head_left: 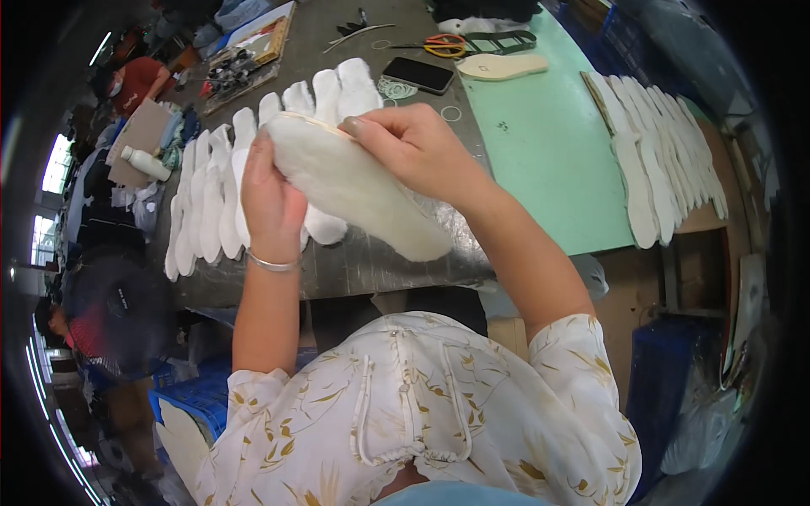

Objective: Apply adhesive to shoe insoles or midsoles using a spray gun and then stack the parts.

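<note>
A white fleecy insole (363,187) is held up slantwise over the table's front edge, its pile side toward me. My left hand (274,192) is closed on its left edge, partly behind it, with the thumb side showing. At the upper edge, my right hand (418,152) pinches the rim between thumb and fingers, where a thin cream edge shows. Behind the held insole, a row of overlapping white fleecy insoles (207,207) lies across the dark table (405,274). The held insole and my hands hide part of that row.
A green mat (540,169) covers the table's right part, with a cream insole (504,67), scissors (445,45) and phone (419,75) near its far end. More insoles (645,160) stand in a row at right. A fan (118,308) and blue crate (198,395) are at left.
</note>
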A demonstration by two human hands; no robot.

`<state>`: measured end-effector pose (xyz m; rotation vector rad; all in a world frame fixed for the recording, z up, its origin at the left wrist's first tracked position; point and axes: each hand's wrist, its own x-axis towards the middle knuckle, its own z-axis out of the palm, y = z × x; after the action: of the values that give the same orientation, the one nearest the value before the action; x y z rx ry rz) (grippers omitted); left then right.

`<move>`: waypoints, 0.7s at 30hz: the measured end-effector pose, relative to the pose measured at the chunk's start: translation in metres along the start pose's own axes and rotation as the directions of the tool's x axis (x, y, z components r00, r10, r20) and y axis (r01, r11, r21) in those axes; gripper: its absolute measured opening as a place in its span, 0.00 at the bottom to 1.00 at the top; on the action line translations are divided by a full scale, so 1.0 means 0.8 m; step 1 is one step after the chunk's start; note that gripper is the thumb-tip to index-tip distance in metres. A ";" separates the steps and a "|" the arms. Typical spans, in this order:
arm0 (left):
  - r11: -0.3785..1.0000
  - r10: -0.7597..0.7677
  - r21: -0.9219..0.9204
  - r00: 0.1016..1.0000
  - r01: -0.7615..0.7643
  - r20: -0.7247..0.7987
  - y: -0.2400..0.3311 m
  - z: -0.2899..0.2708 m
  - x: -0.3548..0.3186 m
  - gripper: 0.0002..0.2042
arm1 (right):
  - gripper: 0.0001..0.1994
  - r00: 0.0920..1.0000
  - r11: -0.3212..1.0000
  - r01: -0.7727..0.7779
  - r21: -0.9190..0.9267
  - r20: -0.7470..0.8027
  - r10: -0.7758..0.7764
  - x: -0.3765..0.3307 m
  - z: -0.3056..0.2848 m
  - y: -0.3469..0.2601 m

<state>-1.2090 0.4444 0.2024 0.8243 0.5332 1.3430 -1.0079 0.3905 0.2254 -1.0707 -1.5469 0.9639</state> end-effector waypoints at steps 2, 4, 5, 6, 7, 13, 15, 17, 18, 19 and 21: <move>0.997 -0.033 -0.073 0.999 0.035 0.025 0.000 -0.022 0.016 0.13 | 0.14 1.000 1.000 -0.017 0.022 0.014 0.017 0.003 -0.007 0.009; 0.988 -0.057 -0.138 0.997 0.063 0.046 0.001 -0.034 0.021 0.14 | 0.14 0.996 0.997 0.007 0.079 0.092 -0.014 0.001 -0.005 0.020; 0.984 -0.043 -0.174 0.999 0.043 0.006 0.001 -0.039 0.021 0.14 | 0.15 0.992 0.999 -0.006 0.054 0.125 0.000 -0.002 -0.007 0.024; 0.978 -0.027 -0.207 0.999 0.018 -0.039 0.001 -0.042 0.020 0.14 | 0.15 0.993 0.998 -0.010 0.055 0.121 0.003 -0.006 -0.007 0.027; 0.985 -0.012 -0.171 0.992 -0.010 -0.123 0.002 -0.043 0.020 0.14 | 0.14 0.987 0.998 -0.044 0.037 0.158 0.037 -0.011 -0.009 0.031; 0.971 -0.001 -0.237 0.991 -0.031 -0.131 -0.002 -0.065 0.022 0.14 | 0.14 0.989 0.998 -0.059 0.006 0.140 0.058 -0.050 -0.013 0.042; 0.972 0.008 -0.232 0.990 -0.041 -0.142 -0.002 -0.072 0.021 0.14 | 0.13 0.990 0.999 -0.035 -0.028 0.135 0.038 -0.054 -0.013 0.044; 0.935 -0.014 -0.349 0.992 0.057 0.122 0.001 -0.078 0.020 0.14 | 0.13 0.996 0.996 -0.048 -0.075 0.069 0.053 -0.058 -0.010 0.049; 0.938 -0.013 -0.343 0.996 0.044 0.090 0.001 -0.078 0.020 0.14 | 0.12 0.998 0.995 -0.029 -0.091 0.044 0.033 -0.059 -0.008 0.055; 0.939 -0.003 -0.343 0.997 0.029 0.074 0.000 -0.079 0.020 0.14 | 0.12 1.000 0.993 -0.008 -0.115 0.022 0.010 -0.061 -0.005 0.059; 0.939 0.011 -0.345 0.998 0.009 0.055 -0.001 -0.079 0.020 0.14 | 0.11 1.000 0.990 0.015 -0.139 0.005 -0.014 -0.062 -0.002 0.060</move>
<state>-1.2539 0.4734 0.1646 0.5703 0.2410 1.3607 -0.9916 0.3573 0.1668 -1.1538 -1.6422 0.8580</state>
